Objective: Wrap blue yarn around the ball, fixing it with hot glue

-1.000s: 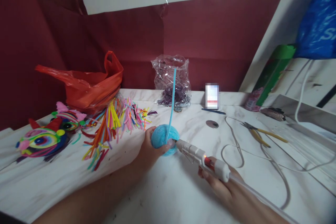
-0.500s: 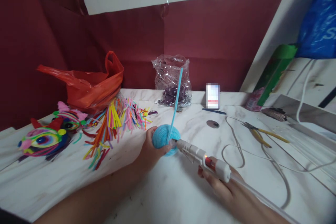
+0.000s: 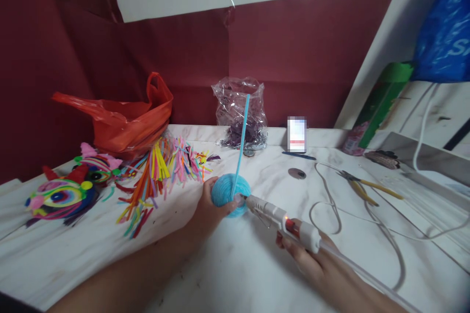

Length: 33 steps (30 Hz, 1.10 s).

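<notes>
A blue ball [image 3: 224, 189], its surface covered in wound strands like pipe cleaners, is held in my left hand [image 3: 208, 208], fingers behind it and thumb across its front. From the ball a light-blue pipe cleaner [image 3: 243, 137] rises, leaning slightly right. My right hand [image 3: 303, 254] is wrapped around a white hot glue gun [image 3: 270, 211] with a small orange light and a glue stick at its back. The gun's nozzle points left at the ball's front, close to my left thumb tip. Whether nozzle and ball touch I cannot tell.
Bundles of coloured pipe cleaners [image 3: 159, 166] and two colourful animal-like crafts [image 3: 60, 195] lie left, before a red plastic bag [image 3: 128, 124]. A clear bag [image 3: 240, 112] and a phone [image 3: 296, 134] stand behind. Yellow-handled pliers [image 3: 367, 188] and a looped cord [image 3: 336, 210] are on the right.
The light-blue pipe cleaner's free end has shifted a little left and stands slightly more upright. Both hands keep their holds, with the nozzle at the same spot by the ball.
</notes>
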Tool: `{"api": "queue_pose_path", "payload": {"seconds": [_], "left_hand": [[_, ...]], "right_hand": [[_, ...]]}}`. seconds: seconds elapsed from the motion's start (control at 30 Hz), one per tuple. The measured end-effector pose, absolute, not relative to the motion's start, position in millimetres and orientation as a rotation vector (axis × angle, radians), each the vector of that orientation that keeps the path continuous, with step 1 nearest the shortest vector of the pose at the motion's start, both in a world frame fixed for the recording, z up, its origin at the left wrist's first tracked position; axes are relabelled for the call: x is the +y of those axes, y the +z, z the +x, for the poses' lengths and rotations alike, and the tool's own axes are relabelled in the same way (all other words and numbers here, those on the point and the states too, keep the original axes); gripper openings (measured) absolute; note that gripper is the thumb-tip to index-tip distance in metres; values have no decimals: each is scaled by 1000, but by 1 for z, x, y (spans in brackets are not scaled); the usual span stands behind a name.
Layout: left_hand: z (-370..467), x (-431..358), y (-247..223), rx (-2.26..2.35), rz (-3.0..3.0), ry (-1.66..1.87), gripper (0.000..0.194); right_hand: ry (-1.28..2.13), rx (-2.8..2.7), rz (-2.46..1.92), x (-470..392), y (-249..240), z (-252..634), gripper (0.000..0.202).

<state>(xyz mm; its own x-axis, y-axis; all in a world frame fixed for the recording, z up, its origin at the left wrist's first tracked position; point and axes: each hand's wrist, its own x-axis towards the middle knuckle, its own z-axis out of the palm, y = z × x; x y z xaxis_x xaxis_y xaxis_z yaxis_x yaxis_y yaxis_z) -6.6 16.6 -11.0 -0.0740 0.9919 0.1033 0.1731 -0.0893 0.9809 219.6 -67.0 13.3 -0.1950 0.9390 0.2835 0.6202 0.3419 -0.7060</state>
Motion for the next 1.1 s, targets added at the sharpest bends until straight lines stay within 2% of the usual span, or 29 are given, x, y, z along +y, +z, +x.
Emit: {"api": "queue_pose_path", "payload": {"seconds": [1.1], "left_hand": [[-7, 18, -9, 1308, 1293, 1279, 70]], "right_hand": [[561, -1931, -1365, -65, 14, 222, 29]]}}
